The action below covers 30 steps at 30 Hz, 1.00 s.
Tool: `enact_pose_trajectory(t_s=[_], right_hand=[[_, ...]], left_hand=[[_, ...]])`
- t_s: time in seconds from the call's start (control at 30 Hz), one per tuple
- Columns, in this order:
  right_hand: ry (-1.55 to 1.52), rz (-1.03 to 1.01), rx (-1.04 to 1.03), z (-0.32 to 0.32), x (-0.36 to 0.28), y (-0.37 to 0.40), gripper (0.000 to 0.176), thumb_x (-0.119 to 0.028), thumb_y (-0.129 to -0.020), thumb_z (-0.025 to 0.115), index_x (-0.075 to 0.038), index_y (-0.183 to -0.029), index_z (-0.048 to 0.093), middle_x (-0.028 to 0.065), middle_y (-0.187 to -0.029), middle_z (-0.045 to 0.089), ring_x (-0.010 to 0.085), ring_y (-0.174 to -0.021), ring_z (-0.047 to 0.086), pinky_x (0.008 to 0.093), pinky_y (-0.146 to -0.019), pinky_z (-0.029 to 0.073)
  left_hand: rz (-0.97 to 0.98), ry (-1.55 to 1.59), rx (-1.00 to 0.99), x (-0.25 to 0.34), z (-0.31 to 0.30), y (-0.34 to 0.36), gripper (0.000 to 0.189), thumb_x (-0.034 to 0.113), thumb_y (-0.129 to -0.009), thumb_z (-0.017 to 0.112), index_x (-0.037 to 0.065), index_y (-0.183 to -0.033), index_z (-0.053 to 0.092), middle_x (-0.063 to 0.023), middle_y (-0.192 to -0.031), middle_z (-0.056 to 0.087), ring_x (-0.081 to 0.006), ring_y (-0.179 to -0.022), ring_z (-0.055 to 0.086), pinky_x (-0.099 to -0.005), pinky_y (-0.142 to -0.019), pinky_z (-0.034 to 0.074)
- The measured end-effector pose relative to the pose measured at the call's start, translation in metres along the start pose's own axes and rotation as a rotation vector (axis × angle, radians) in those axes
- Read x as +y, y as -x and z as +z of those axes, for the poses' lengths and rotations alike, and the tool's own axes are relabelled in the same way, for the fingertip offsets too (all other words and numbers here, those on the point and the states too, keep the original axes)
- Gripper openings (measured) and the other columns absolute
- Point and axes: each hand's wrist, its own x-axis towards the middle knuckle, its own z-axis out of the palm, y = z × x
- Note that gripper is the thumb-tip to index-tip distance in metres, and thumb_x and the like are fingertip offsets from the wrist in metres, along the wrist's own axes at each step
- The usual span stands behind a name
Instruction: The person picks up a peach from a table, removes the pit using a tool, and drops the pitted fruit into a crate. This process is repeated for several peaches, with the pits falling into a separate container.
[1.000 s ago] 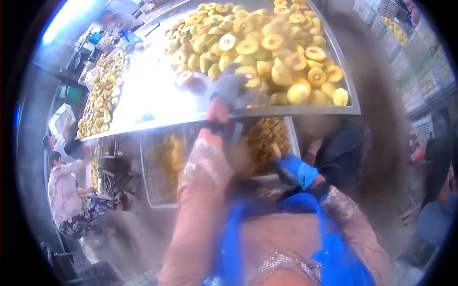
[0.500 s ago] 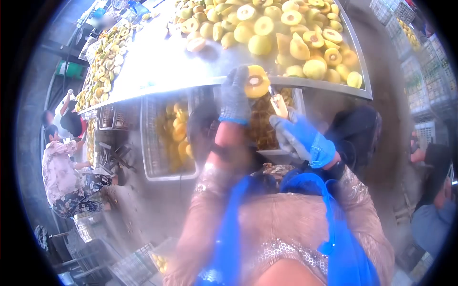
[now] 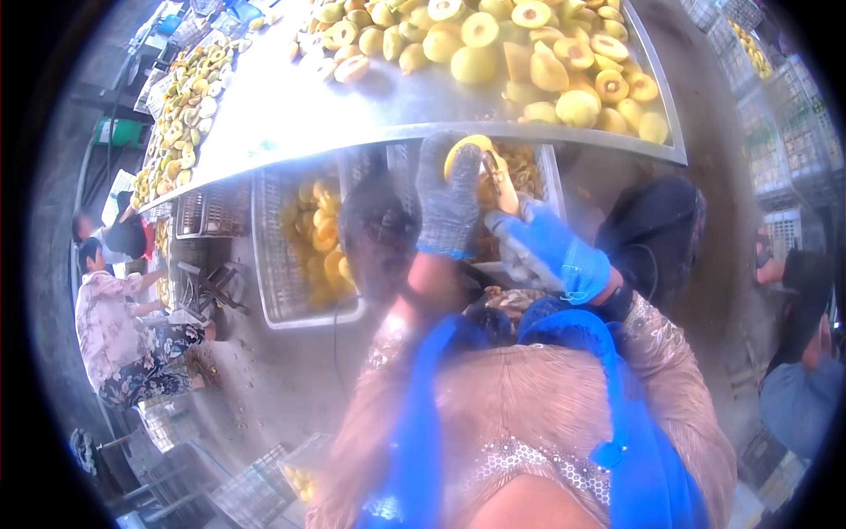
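Observation:
My left hand, in a grey knit glove, is closed around a halved yellow peach just below the front edge of the metal table. The fruit is tilted, so its cut face shows only in part. My right hand, gloved in blue and grey, grips a small pitting tool with a pale handle. The tool's metal end meets the cut side of the peach. Under my hands sits a crate with fruit pieces in it, partly hidden by them.
Halved peaches are heaped on the table, with another pile at its left. Below stands a white crate of yellow halves. A person in a patterned shirt sits at left; another person is at right.
The peach half has turned from facing me to tilted toward the right. The pitting tool's metal end has come up against it, and both hands have drawn closer together.

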Motion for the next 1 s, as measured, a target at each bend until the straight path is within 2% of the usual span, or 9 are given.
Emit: enact_pose_trajectory(t_s=[0.07,0.23,0.33,0.47,0.53,0.63,0.73,0.83,1.0], right_hand=[[-0.157,0.108,-0.018,0.001,-0.002,0.003,0.014,-0.016,-0.091,0.05,-0.009,-0.1,0.041,-0.0039,-0.054,0.041,0.0059,-0.038,0.038,0.0213,-0.032,0.027],[0.332,-0.014,0.089,0.005,-0.004,0.011,0.013,-0.015,-0.091,0.05,-0.009,-0.099,0.042,-0.0047,-0.054,0.04,0.0057,-0.038,0.037,0.0214,-0.032,0.026],[0.397,-0.044,0.084,0.003,-0.001,0.012,0.013,-0.014,-0.09,0.051,-0.009,-0.1,0.044,-0.0046,-0.058,0.042,0.006,-0.042,0.039,0.0214,-0.036,0.028],[0.408,-0.078,0.011,0.009,-0.009,0.018,0.019,-0.014,-0.09,0.05,-0.007,-0.107,0.052,-0.0022,-0.077,0.052,0.0081,-0.064,0.049,0.0215,-0.053,0.04],[0.344,-0.042,-0.015,0.005,-0.01,0.017,0.018,-0.015,-0.09,0.049,-0.007,-0.106,0.05,-0.0024,-0.073,0.051,0.0074,-0.059,0.047,0.0219,-0.049,0.038],[0.245,-0.017,-0.009,0.009,-0.01,0.019,0.01,-0.014,-0.09,0.05,-0.007,-0.094,0.044,-0.005,-0.053,0.041,0.0052,-0.037,0.037,0.0214,-0.032,0.026],[0.384,-0.009,0.029,0.009,-0.011,0.02,0.009,-0.015,-0.09,0.05,-0.008,-0.089,0.045,-0.0049,-0.053,0.04,0.0055,-0.037,0.037,0.0216,-0.032,0.026],[0.38,-0.061,0.033,0.013,-0.014,0.02,0.012,-0.016,-0.091,0.051,-0.009,-0.082,0.045,-0.0051,-0.052,0.039,0.0056,-0.037,0.037,0.0218,-0.032,0.025],[0.233,0.069,-0.055,0.009,-0.012,0.024,0.013,-0.018,-0.091,0.052,-0.009,-0.083,0.045,-0.0048,-0.053,0.039,0.005,-0.038,0.036,0.0211,-0.034,0.025]], left_hand=[[-0.02,0.009,-0.039,0.004,0.0,0.002,0.025,0.02,-0.092,0.052,0.002,-0.109,0.053,-0.0063,-0.101,0.056,-0.0134,-0.09,0.053,-0.0271,-0.079,0.046],[-0.232,0.358,-0.197,0.014,-0.005,0.0,0.036,0.031,-0.088,0.059,0.003,-0.109,0.052,-0.0096,-0.094,0.058,-0.0167,-0.085,0.057,-0.0301,-0.072,0.05],[-0.603,0.747,-0.261,0.011,-0.012,-0.005,0.038,0.032,-0.088,0.058,0.001,-0.108,0.052,-0.0116,-0.092,0.06,-0.0178,-0.082,0.059,-0.0299,-0.071,0.05],[-0.34,0.456,-0.209,0.011,-0.006,-0.003,0.037,0.031,-0.089,0.057,-0.002,-0.105,0.054,-0.0137,-0.09,0.062,-0.0179,-0.079,0.06,-0.0294,-0.07,0.05],[-0.038,0.1,-0.067,0.009,0.005,0.006,0.034,0.028,-0.089,0.057,-0.003,-0.104,0.055,-0.0139,-0.088,0.063,-0.0179,-0.079,0.06,-0.0293,-0.07,0.05],[-0.105,0.205,-0.203,0.002,-0.004,-0.001,0.029,0.022,-0.088,0.058,-0.002,-0.105,0.055,-0.0134,-0.089,0.063,-0.0177,-0.081,0.06,-0.0291,-0.072,0.05],[-0.299,0.244,-0.228,0.01,-0.006,-0.002,0.026,0.016,-0.087,0.059,-0.001,-0.106,0.056,-0.0132,-0.092,0.063,-0.0175,-0.081,0.06,-0.0289,-0.073,0.05],[0.11,-0.259,-0.067,0.006,0.001,0.005,0.025,0.015,-0.087,0.059,-0.001,-0.107,0.056,-0.0139,-0.095,0.062,-0.0174,-0.078,0.06,-0.0284,-0.071,0.05],[-0.329,0.413,-0.196,0.015,-0.004,0.004,0.025,0.013,-0.087,0.058,-0.001,-0.108,0.055,-0.0166,-0.093,0.062,-0.0215,-0.078,0.06,-0.0317,-0.069,0.051]])
